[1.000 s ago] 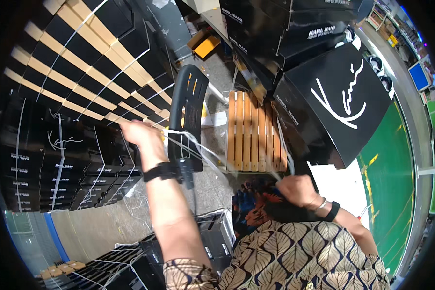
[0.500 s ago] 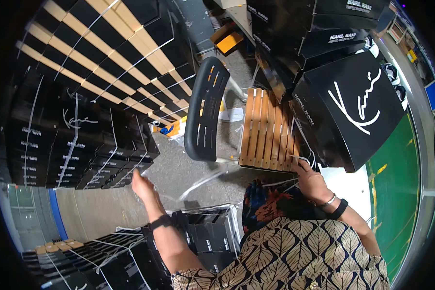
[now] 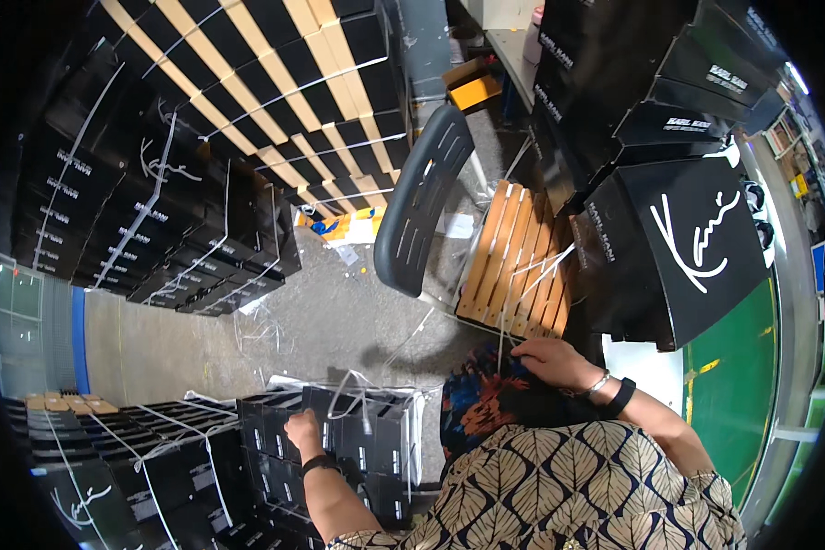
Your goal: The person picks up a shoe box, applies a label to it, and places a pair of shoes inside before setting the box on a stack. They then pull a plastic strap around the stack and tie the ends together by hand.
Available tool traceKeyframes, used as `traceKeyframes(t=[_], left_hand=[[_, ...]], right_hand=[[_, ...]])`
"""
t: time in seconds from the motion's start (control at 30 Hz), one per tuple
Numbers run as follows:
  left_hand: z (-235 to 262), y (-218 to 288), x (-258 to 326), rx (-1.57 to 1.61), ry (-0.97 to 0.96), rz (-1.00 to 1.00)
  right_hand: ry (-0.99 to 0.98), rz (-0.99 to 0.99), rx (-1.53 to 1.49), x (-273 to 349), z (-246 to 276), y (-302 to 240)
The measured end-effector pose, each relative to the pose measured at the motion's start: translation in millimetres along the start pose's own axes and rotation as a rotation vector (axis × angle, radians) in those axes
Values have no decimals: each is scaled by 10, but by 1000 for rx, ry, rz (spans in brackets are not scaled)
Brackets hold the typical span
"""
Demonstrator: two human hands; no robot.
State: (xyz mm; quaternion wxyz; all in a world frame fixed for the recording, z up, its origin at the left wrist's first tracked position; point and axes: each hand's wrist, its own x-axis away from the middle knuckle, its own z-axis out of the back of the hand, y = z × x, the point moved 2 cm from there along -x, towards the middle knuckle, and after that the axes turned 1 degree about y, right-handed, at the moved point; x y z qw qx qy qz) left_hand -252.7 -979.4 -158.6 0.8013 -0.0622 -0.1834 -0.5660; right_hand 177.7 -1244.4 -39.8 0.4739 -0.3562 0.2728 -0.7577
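Note:
My left hand (image 3: pixel 302 429) is closed in front of a stack of black boxes (image 3: pixel 376 438) at the lower left; what it holds, if anything, is hidden. A loose loop of white strap (image 3: pixel 346 400) stands up over those boxes, just beyond that hand. Low in front of my body, my right hand (image 3: pixel 564 365) is closed, its fingertips pinching a thin white strap (image 3: pixel 541 272). That strap trails across a wooden slatted chair seat (image 3: pixel 502 257). Beside the right hand lies dark, flower-patterned cloth (image 3: pixel 472 394).
A dark plastic chair back (image 3: pixel 423 202) stands left of the seat. Tall stacks of strapped black boxes (image 3: pixel 156 211) rise at the left. More black boxes (image 3: pixel 678 247) are piled at the right, beside green flooring (image 3: pixel 733 394). An orange-yellow carton (image 3: pixel 474 92) sits at the back.
My left hand has moved down and nearer, from the left stack to the lower boxes. The right hand has drawn back from the seat toward my body. The view has shifted.

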Motion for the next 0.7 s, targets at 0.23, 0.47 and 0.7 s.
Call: traceKeyframes(t=[0.23, 0.47, 0.7], left_hand=[[157, 1016, -159, 327, 312, -346], [769, 3194, 876, 716, 223, -1028], [264, 4406, 2704, 564, -118, -2240]], right_hand=[[-97, -202, 108, 111, -56, 192], [140, -463, 100, 402, 1, 528], [483, -634, 187, 810, -306, 937]])
